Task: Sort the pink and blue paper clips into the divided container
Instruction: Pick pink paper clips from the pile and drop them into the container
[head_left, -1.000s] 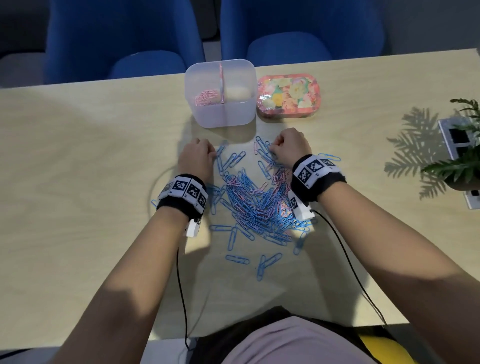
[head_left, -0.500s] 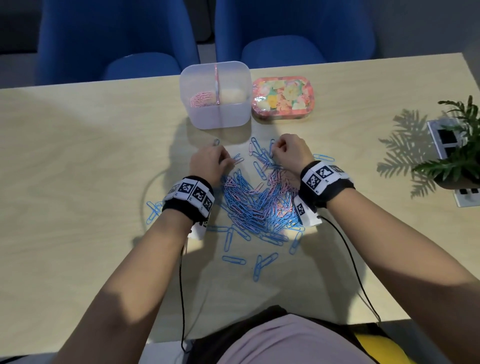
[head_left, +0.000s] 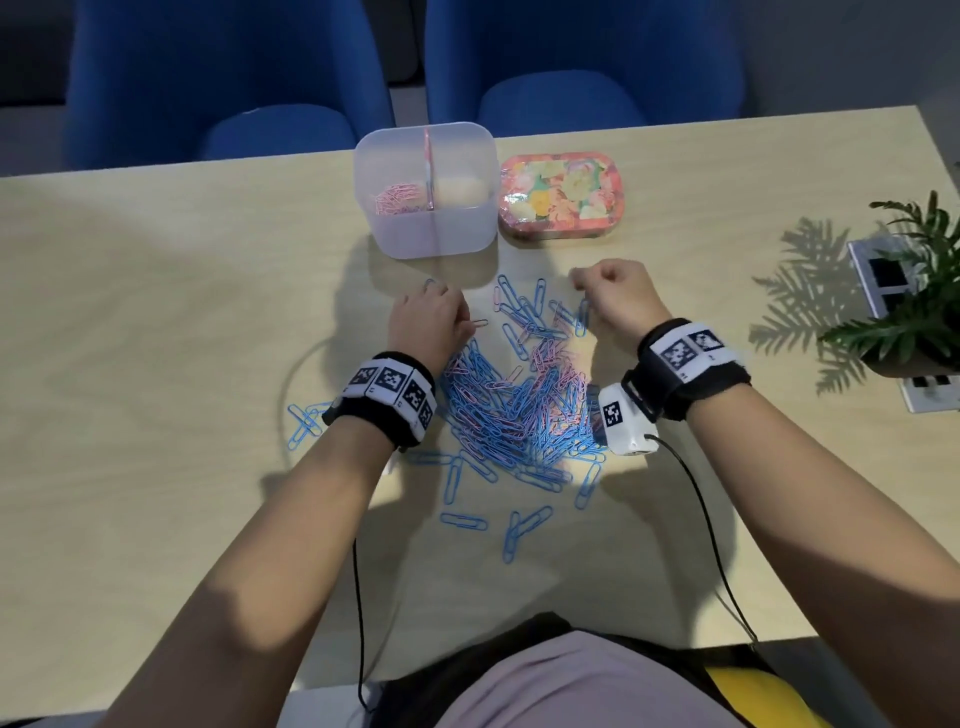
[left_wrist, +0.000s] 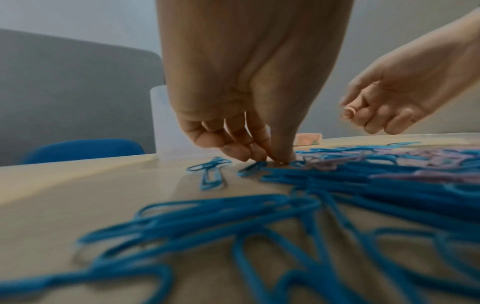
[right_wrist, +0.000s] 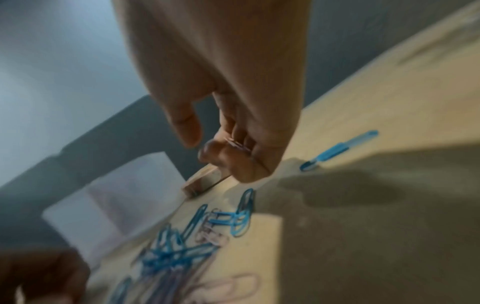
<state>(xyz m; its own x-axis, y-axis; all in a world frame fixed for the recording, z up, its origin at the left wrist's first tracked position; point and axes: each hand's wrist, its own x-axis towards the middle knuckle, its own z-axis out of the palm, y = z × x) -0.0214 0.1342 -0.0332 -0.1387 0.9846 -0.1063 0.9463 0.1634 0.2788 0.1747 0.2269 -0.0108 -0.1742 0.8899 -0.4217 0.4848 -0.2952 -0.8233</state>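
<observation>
A mixed heap of blue and pink paper clips (head_left: 514, 405) lies mid-table. Behind it stands the clear divided container (head_left: 423, 228), with pink clips (head_left: 397, 197) in its left compartment. My left hand (head_left: 462, 322) is low at the heap's far left edge. In the left wrist view its thumb and fingertips (left_wrist: 279, 161) pinch down on a clip lying on the table, colour unclear. My right hand (head_left: 582, 283) hovers above the heap's far right side. Its curled fingers (right_wrist: 221, 152) hold a pink clip (right_wrist: 237, 145).
A floral tin (head_left: 561, 195) sits right of the container. A potted plant (head_left: 914, 312) and a socket panel (head_left: 883, 275) stand at the right edge. A few stray blue clips (head_left: 306, 423) lie left of my left wrist. Blue chairs (head_left: 228, 78) stand behind the table.
My left hand has slid right onto the heap's far left edge. My right hand has lifted off the clips and drifted right, still curled.
</observation>
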